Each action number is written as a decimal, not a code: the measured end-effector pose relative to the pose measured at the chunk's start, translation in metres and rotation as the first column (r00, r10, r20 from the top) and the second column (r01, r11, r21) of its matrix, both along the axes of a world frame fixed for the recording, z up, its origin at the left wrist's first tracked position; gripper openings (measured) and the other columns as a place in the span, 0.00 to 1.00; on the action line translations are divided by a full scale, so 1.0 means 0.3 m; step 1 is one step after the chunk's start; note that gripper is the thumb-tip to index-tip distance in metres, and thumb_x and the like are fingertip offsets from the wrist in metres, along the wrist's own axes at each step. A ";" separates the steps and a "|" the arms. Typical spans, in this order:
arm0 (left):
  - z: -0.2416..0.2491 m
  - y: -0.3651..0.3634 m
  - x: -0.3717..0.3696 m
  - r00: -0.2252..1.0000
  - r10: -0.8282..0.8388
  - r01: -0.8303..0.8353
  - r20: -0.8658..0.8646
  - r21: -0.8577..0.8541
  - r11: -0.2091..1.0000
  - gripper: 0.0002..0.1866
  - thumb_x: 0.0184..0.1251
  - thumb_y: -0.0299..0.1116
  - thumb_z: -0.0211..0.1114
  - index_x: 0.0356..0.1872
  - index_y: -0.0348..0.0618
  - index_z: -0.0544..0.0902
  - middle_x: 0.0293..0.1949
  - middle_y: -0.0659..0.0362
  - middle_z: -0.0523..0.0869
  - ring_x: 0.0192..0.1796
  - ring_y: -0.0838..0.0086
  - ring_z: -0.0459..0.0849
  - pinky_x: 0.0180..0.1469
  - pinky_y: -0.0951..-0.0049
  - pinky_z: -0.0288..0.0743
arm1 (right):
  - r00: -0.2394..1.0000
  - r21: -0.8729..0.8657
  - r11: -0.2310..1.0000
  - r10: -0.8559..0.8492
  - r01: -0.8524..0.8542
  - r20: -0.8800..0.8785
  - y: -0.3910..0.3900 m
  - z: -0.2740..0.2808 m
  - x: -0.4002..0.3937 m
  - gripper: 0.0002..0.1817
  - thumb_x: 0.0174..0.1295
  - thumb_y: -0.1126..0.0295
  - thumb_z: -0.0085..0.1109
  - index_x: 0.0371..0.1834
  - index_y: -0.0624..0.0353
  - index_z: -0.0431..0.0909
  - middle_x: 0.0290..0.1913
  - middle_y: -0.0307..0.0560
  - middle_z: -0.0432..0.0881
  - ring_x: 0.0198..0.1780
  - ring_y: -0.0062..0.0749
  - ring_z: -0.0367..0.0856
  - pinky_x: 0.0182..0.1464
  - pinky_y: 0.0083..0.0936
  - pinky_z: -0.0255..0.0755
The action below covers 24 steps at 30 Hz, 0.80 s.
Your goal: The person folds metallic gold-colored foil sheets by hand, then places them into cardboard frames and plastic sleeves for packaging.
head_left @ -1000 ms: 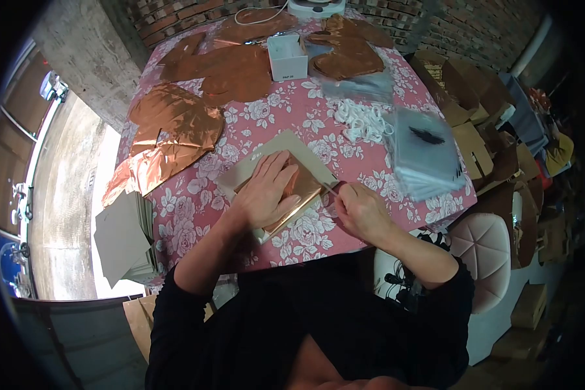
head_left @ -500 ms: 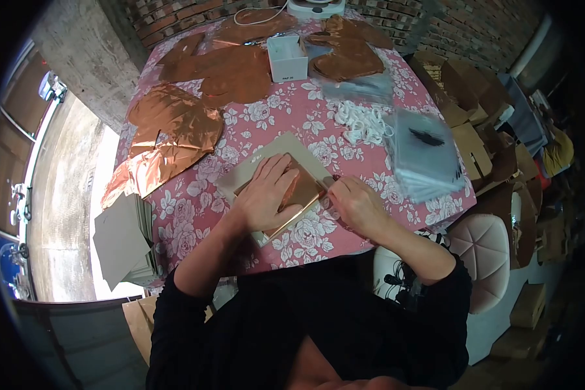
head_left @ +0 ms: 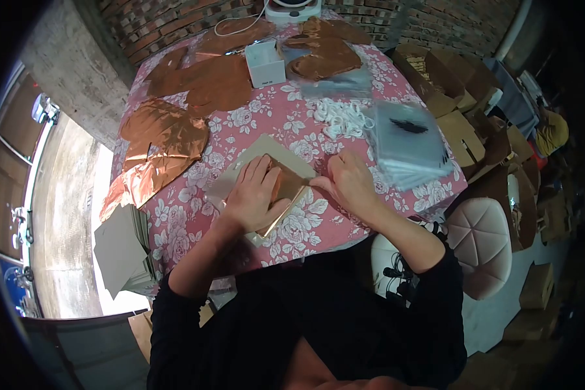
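Observation:
A copper-coloured foil sheet lies folded over a grey cardboard piece at the near middle of the table. Flat on the foil, my left hand is open, its fingers pointing away from me and its thumb out to the right. My right hand is at the right corner of the foil, its thumb stretched out to touch the foil's edge. Its other fingers are curled in, and whether anything is inside them is hidden.
A large crumpled foil sheet lies at the left, with a stack of grey boards below it. White elastic loops, clear plastic sleeves and a small white box are also on the flowered tablecloth. Cardboard boxes stand at the right.
My right hand has turned, and its thumb now reaches to the foil's corner. The left hand still presses the foil. The whole view has shifted slightly.

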<state>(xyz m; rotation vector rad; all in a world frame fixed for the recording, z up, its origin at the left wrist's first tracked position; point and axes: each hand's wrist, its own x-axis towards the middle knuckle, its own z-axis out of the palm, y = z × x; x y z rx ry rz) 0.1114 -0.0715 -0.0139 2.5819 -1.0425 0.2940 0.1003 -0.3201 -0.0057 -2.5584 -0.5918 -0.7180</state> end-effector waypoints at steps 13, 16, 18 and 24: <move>0.252 -0.225 -0.195 0.935 0.249 -0.099 -0.251 0.491 0.865 0.20 0.70 0.45 0.53 0.29 0.43 0.86 0.28 0.54 0.85 0.34 0.63 0.86 0.31 0.63 0.79 | 0.268 0.454 0.850 0.386 0.269 -0.883 -0.086 -0.036 -0.468 0.40 0.67 0.34 0.40 0.25 0.62 0.83 0.26 0.41 0.83 0.29 0.24 0.79 0.33 0.23 0.73; 0.209 -0.208 -0.139 0.987 0.157 -0.129 -0.032 0.421 0.898 0.18 0.69 0.43 0.54 0.27 0.43 0.86 0.29 0.53 0.85 0.35 0.62 0.87 0.31 0.63 0.79 | 0.182 0.598 0.570 0.621 0.563 -0.762 -0.061 -0.101 -0.485 0.37 0.71 0.39 0.37 0.44 0.67 0.78 0.37 0.55 0.86 0.30 0.27 0.81 0.33 0.21 0.73; 0.176 -0.182 -0.070 0.978 0.207 -0.206 0.037 0.366 0.908 0.18 0.67 0.44 0.56 0.28 0.41 0.85 0.31 0.51 0.86 0.36 0.60 0.86 0.34 0.61 0.79 | 0.175 0.609 0.310 0.777 0.730 -0.605 -0.052 -0.132 -0.483 0.37 0.72 0.41 0.35 0.59 0.70 0.68 0.44 0.68 0.83 0.32 0.32 0.83 0.32 0.22 0.73; 0.092 -0.121 0.075 0.957 0.221 -0.191 -0.186 0.167 0.967 0.23 0.59 0.49 0.62 0.32 0.33 0.84 0.39 0.43 0.85 0.43 0.49 0.84 0.46 0.55 0.77 | 0.204 0.540 0.113 0.847 0.834 -0.492 -0.020 -0.150 -0.499 0.35 0.72 0.42 0.35 0.55 0.68 0.70 0.44 0.68 0.83 0.32 0.35 0.83 0.32 0.25 0.74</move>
